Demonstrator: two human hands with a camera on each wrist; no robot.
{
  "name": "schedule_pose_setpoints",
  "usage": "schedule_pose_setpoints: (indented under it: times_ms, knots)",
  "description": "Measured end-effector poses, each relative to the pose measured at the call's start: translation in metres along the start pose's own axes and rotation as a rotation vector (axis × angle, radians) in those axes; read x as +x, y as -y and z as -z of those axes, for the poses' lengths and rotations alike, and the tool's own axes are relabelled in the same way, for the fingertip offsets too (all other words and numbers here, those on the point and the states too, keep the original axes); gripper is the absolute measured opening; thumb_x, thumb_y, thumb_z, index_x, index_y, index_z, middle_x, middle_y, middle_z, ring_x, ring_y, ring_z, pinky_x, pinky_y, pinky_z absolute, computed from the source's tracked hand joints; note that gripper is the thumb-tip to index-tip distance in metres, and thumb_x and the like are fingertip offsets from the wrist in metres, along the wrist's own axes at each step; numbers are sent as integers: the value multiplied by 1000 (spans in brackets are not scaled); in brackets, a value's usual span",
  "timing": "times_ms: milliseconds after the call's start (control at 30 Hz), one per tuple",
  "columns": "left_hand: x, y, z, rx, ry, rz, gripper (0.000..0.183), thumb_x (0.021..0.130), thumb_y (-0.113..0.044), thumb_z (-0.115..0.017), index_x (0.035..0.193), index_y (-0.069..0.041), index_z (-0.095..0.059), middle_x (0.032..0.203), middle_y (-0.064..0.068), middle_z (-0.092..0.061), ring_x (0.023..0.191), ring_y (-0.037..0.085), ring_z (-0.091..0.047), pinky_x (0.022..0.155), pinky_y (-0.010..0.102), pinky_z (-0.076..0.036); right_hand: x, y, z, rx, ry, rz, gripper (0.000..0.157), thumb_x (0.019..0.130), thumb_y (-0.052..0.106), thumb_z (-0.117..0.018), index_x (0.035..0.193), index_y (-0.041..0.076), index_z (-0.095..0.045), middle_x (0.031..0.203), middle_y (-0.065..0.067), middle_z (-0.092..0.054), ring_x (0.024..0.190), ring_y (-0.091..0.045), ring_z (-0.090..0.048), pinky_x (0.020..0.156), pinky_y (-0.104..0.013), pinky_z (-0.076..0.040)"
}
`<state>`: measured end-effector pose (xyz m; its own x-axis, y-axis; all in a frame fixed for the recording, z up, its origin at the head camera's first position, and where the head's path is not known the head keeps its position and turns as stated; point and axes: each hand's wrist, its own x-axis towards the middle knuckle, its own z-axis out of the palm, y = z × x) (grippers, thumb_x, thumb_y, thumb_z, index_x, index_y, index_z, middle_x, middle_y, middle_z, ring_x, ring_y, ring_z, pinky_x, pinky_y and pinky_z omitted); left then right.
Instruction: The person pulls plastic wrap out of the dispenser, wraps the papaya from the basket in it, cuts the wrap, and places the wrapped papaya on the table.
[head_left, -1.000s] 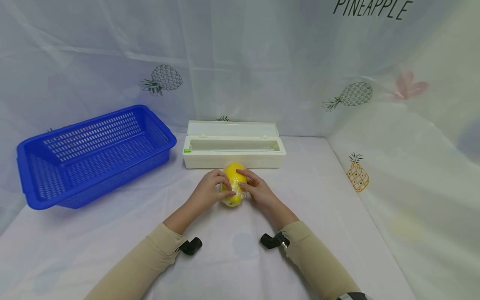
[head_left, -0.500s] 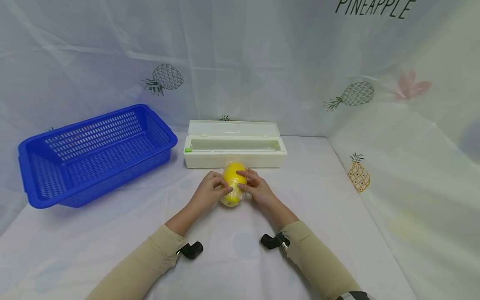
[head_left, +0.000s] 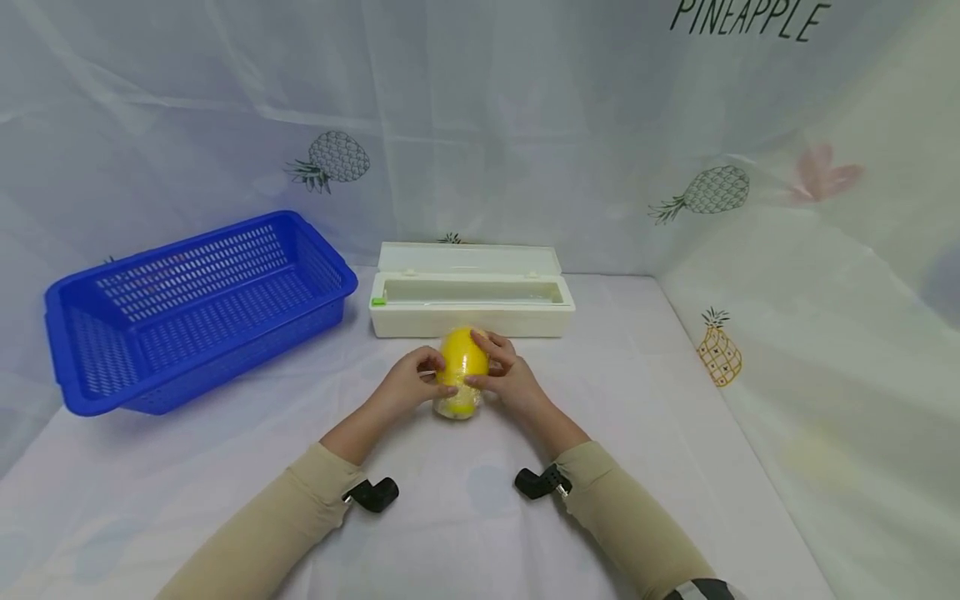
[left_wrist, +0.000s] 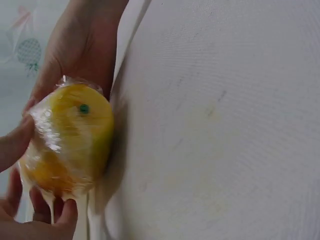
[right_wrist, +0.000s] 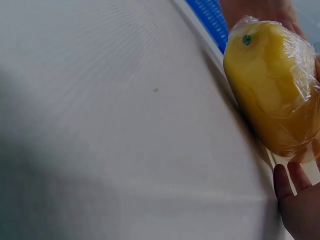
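Observation:
A long yellow fruit [head_left: 462, 357], tightly wrapped in clear cling film, stands out from the white cloth at the middle of the head view. Its end with a small green spot shows in both wrist views. My left hand [head_left: 401, 385] holds it from the left, thumb across the lower front and fingers curled at its side. From the right, my right hand [head_left: 517, 385] grips it with thumb and fingers over the film. Creases and shiny folds of cling film [left_wrist: 47, 135] run along the fruit in the left wrist view.
Just behind the fruit stands a long white cling film box [head_left: 472, 321] with its lid [head_left: 468, 258] raised and a green tab at its left. A blue perforated basket [head_left: 202, 329] is at the left. Pineapple-printed cloth [head_left: 510, 125] hangs at the back and right.
The fruit has shifted slightly to the left and towards me. My left fingers, earlier over the film on its front, now lie at its left side. The box stays put.

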<state>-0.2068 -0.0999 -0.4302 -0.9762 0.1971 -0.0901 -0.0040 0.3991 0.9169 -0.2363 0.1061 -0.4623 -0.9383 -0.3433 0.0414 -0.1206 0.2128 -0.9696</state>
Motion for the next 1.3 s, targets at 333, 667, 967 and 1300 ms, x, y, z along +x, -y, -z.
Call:
schedule_pose_setpoints:
  times_ms: [333,667,967,1300]
  knots:
    - [0,-7,20,204,8,1,118,74,-18,-87,156,-10,-3,158,22,-8,143,42,-17,113,56,-21,13,8,-15,-31,34,37,89,84,7,-77,155,23,-26,158,-1,-26,134,-33,-38,106,-47,-38]
    - [-3,-1,20,162,103,25,99,86,-15,-76,154,2,-6,160,19,-11,146,35,-13,117,47,-12,12,19,-25,26,-12,-99,51,101,26,-54,150,26,-38,152,-7,-36,132,-31,-42,103,-47,-42]
    - [-8,4,12,77,20,23,97,85,-13,-77,154,3,-10,158,21,-15,143,37,-23,113,48,-24,-8,21,-19,-75,-10,-218,60,97,27,-63,147,5,-38,135,-22,-52,115,-32,-56,92,-42,-51]
    - [-15,1,-2,-41,-88,22,112,75,-6,-85,155,-1,-7,152,30,-20,137,41,-32,109,46,-34,-17,32,-25,-162,-135,-262,53,91,39,-69,136,18,-52,126,-14,-55,107,-28,-56,85,-38,-53]
